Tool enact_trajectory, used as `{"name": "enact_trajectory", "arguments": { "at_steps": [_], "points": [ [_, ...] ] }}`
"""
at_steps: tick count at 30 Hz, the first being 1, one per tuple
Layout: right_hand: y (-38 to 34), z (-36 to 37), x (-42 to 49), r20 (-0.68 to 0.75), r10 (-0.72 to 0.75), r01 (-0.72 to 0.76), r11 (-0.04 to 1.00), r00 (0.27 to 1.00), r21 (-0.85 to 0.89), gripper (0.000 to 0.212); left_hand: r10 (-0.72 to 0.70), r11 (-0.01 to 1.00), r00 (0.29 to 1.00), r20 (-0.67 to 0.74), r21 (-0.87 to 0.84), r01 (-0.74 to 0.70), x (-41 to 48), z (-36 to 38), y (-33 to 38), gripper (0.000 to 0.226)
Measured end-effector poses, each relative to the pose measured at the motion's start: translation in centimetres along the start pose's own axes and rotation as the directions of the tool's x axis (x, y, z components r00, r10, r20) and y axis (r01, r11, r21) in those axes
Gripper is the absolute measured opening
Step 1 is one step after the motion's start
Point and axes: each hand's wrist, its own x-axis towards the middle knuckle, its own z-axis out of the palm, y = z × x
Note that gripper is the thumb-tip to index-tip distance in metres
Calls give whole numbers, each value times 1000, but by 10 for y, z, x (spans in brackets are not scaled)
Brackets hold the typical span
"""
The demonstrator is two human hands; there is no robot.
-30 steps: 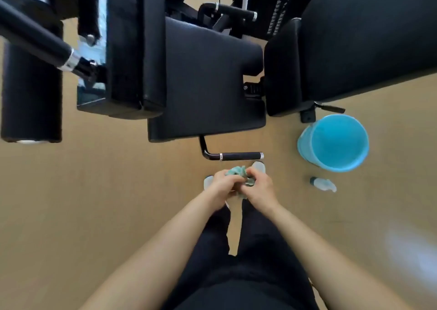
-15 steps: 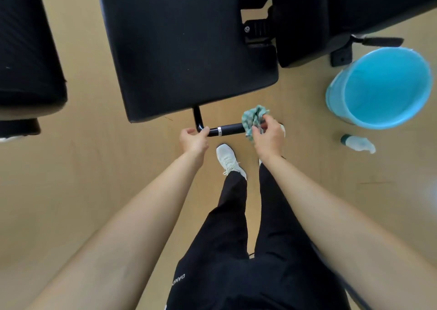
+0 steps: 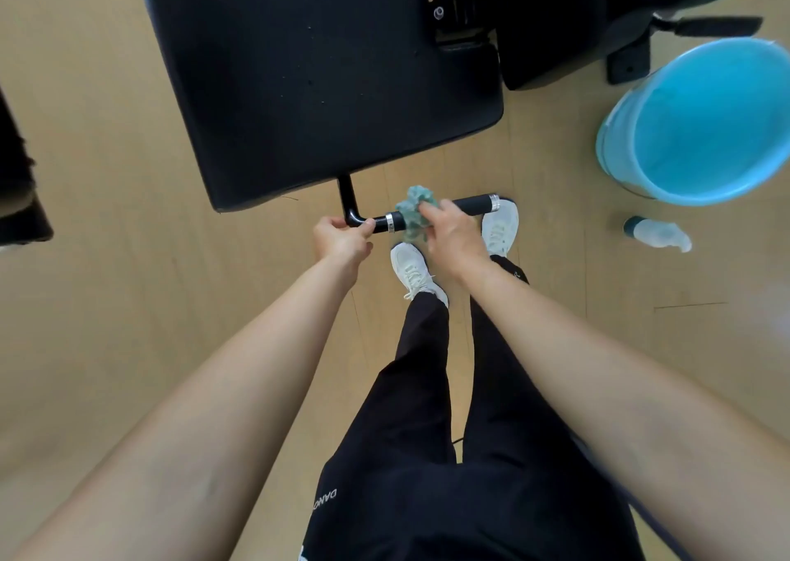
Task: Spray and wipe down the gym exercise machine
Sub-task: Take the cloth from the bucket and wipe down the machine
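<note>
Seat pad point(image 3: 320, 77): plain black, a few pale specks.
Handle point(image 3: 472, 204): black grip, silver rings at both ends.
Cloth point(image 3: 414, 212): mottled teal-green.
Bucket point(image 3: 684, 103): bright sky blue (inside and out).
Spray bottle point(image 3: 660, 235): cloudy pale body, dark teal cap, seemingly.
Floor point(image 3: 128, 304): light tan wood-grain.
Shoes point(image 3: 412, 269): white, white laces.
Trousers point(image 3: 427, 453): black, small white lettering.

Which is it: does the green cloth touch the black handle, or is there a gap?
Touching. The head view shows the right hand pressing the bunched green cloth onto the black handle, which runs straight into the cloth with no gap.
</note>
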Motion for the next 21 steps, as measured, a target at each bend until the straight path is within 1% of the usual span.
{"name": "enact_trajectory", "arguments": {
  "at_steps": [3, 6, 9, 11, 13, 16, 17, 19, 20, 21],
  "points": [
    [38, -12, 0, -82, 137, -139, 990, 987, -19, 44, -5, 1000, 1000, 2, 3, 5, 0, 0, 3, 42],
    [68, -23, 5, -129, 271, -272, 962, 954, 12, 48, -3, 999, 1000, 16, 33, 2, 1, -2, 5, 43],
    [60, -18, 5, -147, 337, -324, 940, 930, 110, 48, 10, 999, 1000, 22, 50, -12, 3, -3, 5, 43],
    [35, -5, 1, -131, 312, -289, 942, 941, 168, 46, 19, 998, 1000, 23, 63, -21, 4, -2, 4, 43],
    [7, 12, -2, -92, 248, -223, 949, 964, 223, 50, 24, 996, 1000, 20, 84, -26, 5, -1, 2, 42],
    [-26, 32, -5, 3, 126, -124, 964, 992, 237, 55, 34, 992, 999, 11, 118, -35, 7, -2, 3, 45],
    [-29, 34, -6, 22, 111, -113, 963, 994, 244, 56, 33, 992, 999, 12, 122, -35, 8, -3, 4, 47],
    [-20, 29, -6, 19, 117, -118, 953, 993, 278, 56, 27, 992, 999, 23, 122, -29, 9, -5, 6, 48],
    [-11, 25, -7, -1, 145, -138, 947, 989, 291, 57, 24, 993, 999, 30, 118, -27, 9, -6, 7, 47],
    [3, 22, -10, -38, 202, -181, 933, 979, 311, 59, 20, 993, 999, 37, 116, -25, 8, -6, 7, 47]
  ]
}}
